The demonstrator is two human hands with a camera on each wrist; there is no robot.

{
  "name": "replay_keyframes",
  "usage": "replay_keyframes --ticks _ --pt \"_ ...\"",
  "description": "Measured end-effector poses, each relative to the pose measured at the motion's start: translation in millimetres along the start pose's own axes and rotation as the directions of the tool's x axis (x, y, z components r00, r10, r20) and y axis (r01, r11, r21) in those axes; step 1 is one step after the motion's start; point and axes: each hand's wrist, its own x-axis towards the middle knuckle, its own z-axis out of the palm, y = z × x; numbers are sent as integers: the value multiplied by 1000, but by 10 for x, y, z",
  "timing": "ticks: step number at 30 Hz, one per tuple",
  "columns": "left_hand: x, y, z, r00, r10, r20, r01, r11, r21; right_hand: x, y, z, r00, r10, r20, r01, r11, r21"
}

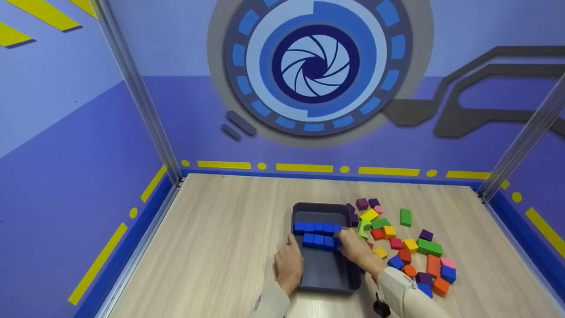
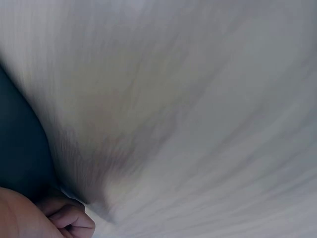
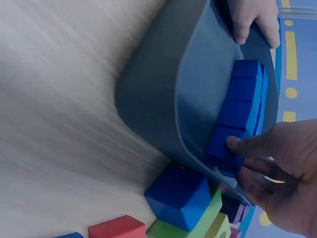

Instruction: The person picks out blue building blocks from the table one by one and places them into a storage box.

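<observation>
A dark grey tray (image 1: 326,269) lies on the wooden table, with two rows of blue cubes (image 1: 318,240) across its inside. My left hand (image 1: 289,263) grips the tray's left wall, its fingers bent over the rim in the right wrist view. Over the right wall reaches my right hand (image 1: 353,245). Its thumb and fingers pinch the blue cube (image 3: 225,148) at the right end of the nearer row, flush against its neighbour. In the left wrist view only curled fingers (image 2: 74,218) by the tray's dark side show.
Loose coloured blocks lie right of the tray, among them a green block (image 1: 429,247), an orange block (image 1: 441,286) and a purple cube (image 1: 362,203). Close outside the tray wall sits another blue block (image 3: 179,196). A patterned wall (image 1: 176,128) bounds the table's back.
</observation>
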Motion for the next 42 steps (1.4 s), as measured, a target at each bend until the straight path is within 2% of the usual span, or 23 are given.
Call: replay_keyframes --ticks 4,7,12,15,18,20,23,25,31,35,38,42 --pt "-32 21 15 1000 18 8 -18 1000 -5 -45 34 -73 1000 -2 -19 2 1000 -10" --pt "-45 17 17 1000 22 19 -22 1000 -12 -63 67 -194 999 47 -7 -47 999 13" --pt "-33 -44 21 999 30 -17 -31 999 -23 -126 142 -375 982 176 73 -180 982 55" --pt "-9 -80 20 999 27 -22 -27 999 -23 -180 190 -428 977 135 166 -143 989 38" --pt "-5 -96 17 1000 21 -6 -21 999 -30 -243 214 -440 959 101 265 -113 993 33" --pt "-11 -93 19 1000 19 3 -19 999 -42 -283 216 -443 934 138 328 -155 988 24" --pt "-20 -72 21 1000 23 -3 -23 997 -69 -342 221 -434 911 213 354 -223 975 -14" --pt "-21 -51 15 1000 24 -13 -25 996 -81 -379 227 -428 912 227 343 -226 973 -42" --pt "-27 -28 -4 1000 20 -4 -21 996 -82 -458 241 -387 951 129 280 -117 991 -57" --pt "-45 -29 -8 999 33 -1 -33 997 -70 -493 257 -367 964 71 255 -57 996 -64" --pt "-55 -35 9 999 40 -16 -41 997 -58 -495 267 -367 965 62 254 -45 996 -71" --pt "-44 -48 34 999 35 -25 -37 998 -59 -475 257 -389 955 105 277 -89 994 -68"
